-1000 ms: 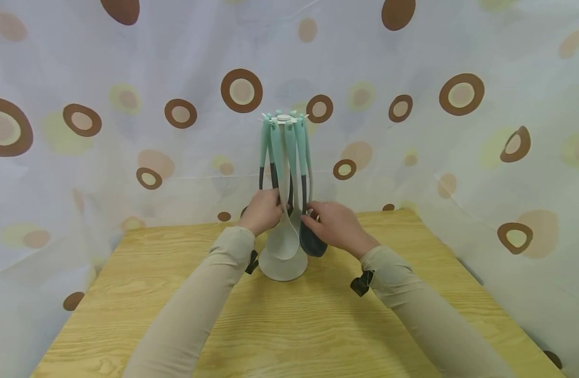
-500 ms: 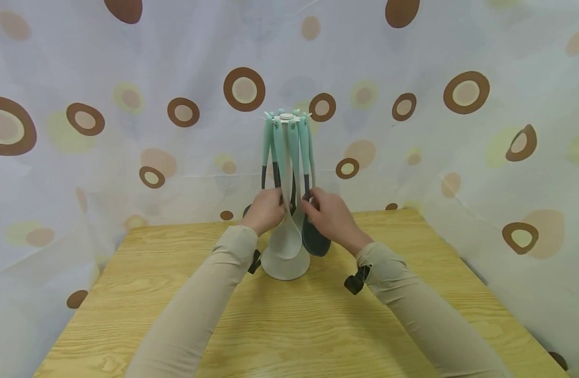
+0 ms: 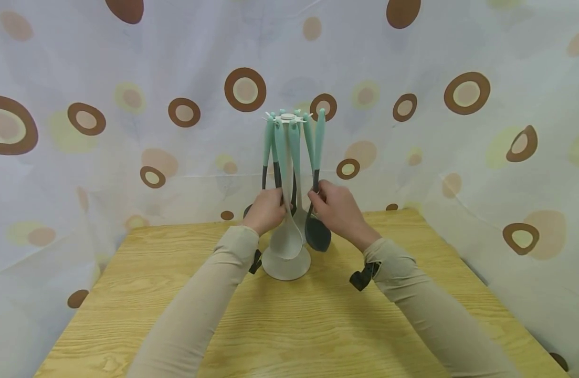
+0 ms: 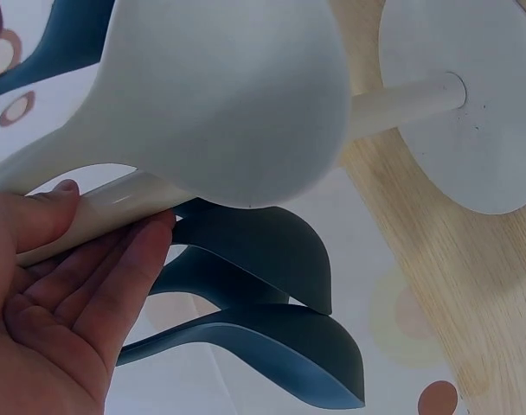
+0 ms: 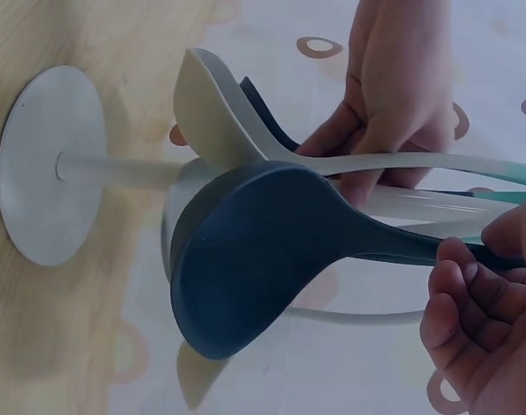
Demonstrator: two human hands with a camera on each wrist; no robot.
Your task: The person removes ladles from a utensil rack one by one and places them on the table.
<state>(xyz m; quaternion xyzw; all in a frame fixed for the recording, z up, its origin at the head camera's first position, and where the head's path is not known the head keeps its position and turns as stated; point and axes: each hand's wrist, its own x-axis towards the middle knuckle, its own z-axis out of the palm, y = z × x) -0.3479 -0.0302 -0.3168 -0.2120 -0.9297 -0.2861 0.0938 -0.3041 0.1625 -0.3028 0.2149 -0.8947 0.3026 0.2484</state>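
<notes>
A white utensil stand point(image 3: 286, 268) with a round base and a hooked top stands on the table. My left hand point(image 3: 266, 211) grips its pole point(image 4: 116, 206), as the left wrist view shows. My right hand point(image 3: 340, 211) pinches the dark shaft of a ladle point(image 5: 263, 251) with a mint handle point(image 3: 319, 137). That handle's top is apart from the hooks, out to the right, and the bowl hangs low beside the stand. A white ladle point(image 3: 286, 241) hangs at the front of the stand. Other dark utensils point(image 4: 285, 359) hang behind my left hand.
The wooden table point(image 3: 289, 331) carries the stand near its back edge. A patterned curtain point(image 3: 128, 63) rises behind and along the sides. Other mint-handled utensils point(image 3: 267, 142) crowd around the pole. Dark wrist straps with cameras point(image 3: 362, 277) sit under the cuffs.
My right hand has moved up the dark ladle's shaft. The ladle's handle has come off its hook and swung right, bowl slightly higher. My left hand stays at the pole.
</notes>
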